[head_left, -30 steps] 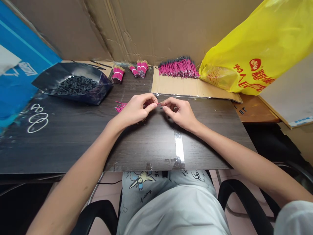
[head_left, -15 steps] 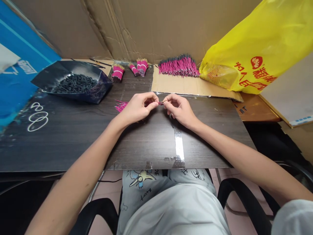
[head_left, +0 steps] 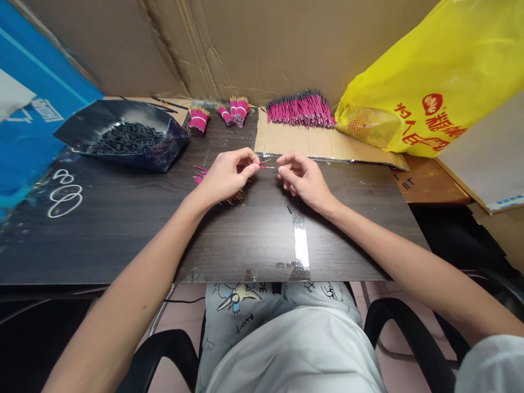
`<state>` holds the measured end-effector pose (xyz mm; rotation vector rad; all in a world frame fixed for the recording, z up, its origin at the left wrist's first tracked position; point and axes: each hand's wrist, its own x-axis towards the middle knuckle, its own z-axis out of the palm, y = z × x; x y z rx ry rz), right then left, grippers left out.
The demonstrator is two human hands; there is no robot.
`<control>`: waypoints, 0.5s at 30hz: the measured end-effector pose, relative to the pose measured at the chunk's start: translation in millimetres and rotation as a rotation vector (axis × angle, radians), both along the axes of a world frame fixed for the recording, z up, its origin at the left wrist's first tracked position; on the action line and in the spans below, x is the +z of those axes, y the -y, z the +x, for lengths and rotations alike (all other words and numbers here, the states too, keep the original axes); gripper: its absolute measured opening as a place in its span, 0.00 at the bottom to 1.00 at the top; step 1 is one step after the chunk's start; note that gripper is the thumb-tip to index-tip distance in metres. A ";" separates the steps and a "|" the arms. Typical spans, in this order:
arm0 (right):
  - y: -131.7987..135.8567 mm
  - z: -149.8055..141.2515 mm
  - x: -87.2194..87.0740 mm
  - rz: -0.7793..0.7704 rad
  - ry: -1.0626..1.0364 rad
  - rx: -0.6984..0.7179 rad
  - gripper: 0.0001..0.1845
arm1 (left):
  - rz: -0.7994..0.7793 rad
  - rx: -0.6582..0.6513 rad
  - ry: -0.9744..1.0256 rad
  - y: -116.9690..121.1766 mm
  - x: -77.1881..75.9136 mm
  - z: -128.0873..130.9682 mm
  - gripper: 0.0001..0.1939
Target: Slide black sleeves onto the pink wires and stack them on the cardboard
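My left hand is closed around a small bunch of thin pink wires, whose ends stick out to the left and under the palm. One pink wire pokes out from its thumb and forefinger toward the right. My right hand is a short gap away, its thumb and forefinger pinched on something small and dark that I cannot make out. Both hands hover over the dark wood-grain board. A tiny black piece lies on the board under my right wrist.
An open dark bag of small black tubes lies at the back left. Tied pink wire bundles and a loose heap of pink wires on cardboard sit at the back. A yellow plastic bag stands at the right. A blue box stands at the left.
My hands were joined at the fingertips on one wire; now they have drawn slightly apart and shifted a little further away from me.
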<state>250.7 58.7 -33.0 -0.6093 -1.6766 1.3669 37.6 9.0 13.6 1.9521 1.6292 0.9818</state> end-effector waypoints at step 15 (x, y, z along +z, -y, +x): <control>1.6 0.1 2.5 0.025 -0.015 -0.087 0.11 | -0.062 -0.065 0.117 -0.8 -0.6 0.3 0.10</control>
